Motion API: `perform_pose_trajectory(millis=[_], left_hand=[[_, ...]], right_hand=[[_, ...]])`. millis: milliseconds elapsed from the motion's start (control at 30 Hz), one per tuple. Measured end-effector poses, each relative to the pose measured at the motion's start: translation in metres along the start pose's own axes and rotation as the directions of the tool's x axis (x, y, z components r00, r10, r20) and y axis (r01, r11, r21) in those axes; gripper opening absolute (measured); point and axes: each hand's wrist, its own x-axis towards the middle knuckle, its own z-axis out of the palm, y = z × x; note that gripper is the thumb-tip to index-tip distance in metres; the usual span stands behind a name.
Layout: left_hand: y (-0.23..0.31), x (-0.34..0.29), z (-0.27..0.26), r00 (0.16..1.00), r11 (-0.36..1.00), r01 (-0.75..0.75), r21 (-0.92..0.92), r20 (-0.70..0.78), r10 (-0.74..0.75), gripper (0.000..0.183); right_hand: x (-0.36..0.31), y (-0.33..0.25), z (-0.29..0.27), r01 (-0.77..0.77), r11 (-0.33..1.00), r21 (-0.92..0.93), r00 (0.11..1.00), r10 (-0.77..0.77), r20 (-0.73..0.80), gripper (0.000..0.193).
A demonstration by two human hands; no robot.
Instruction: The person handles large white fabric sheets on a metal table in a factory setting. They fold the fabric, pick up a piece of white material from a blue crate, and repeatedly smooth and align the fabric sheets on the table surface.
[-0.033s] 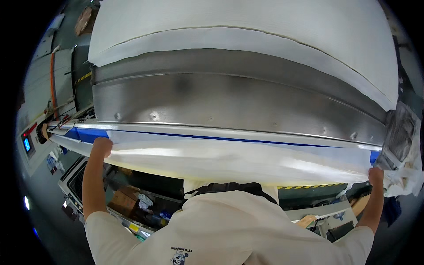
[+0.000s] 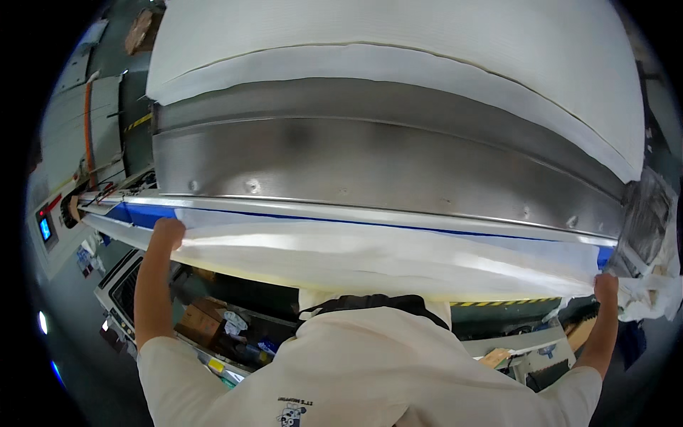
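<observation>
A long white sheet of thin, slightly shiny fabric (image 2: 370,260) is stretched sideways in front of my body. My left hand (image 2: 169,233) is closed on its left end, and far to the right my right hand (image 2: 606,286) is closed on the other end. Both arms are spread wide. Along the far side of the sheet runs a blue strip (image 2: 146,215), which shows most at the left. Light creases run along the sheet from each hand. The fingertips are mostly hidden by the hands themselves.
Beyond the sheet stands a wide grey metal panel (image 2: 370,160), and white material (image 2: 398,28) lies above it. Crumpled clear plastic (image 2: 644,235) hangs at the right. A small control screen (image 2: 46,228) is at the left. Below the sheet sits a cardboard box (image 2: 201,320).
</observation>
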Motion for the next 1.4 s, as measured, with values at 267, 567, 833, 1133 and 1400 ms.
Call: perform_pose_trajectory(millis=[267,567,833,1133,1400], left_hand=[[-0.021,0.033,0.016,0.930,0.902,0.333,-0.275,-0.058,-0.362,0.024],[-0.052,0.023,-0.009,0.575,0.624,0.269,-0.733,-0.398,-0.715,0.030],[0.002,0.027,-0.034,0.566,0.765,0.060,-0.641,-0.610,-0.555,0.026],[0.002,0.014,-0.068,0.520,0.811,0.032,-0.584,-0.683,-0.512,0.022],[-0.013,0.034,-0.065,0.540,0.833,0.089,-0.546,-0.676,-0.501,0.023]], right_hand=[[0.032,0.003,0.080,0.014,0.986,0.168,0.964,0.031,-0.263,0.010],[0.008,0.016,0.089,0.225,0.955,-0.192,0.924,-0.272,-0.269,0.018],[-0.001,-0.009,-0.007,-0.153,0.904,0.400,0.988,0.131,0.082,0.031],[0.040,-0.002,0.000,-0.228,0.909,0.349,0.971,0.237,0.017,0.026],[0.047,-0.003,-0.005,-0.357,0.797,0.487,0.882,0.459,-0.103,0.029]])
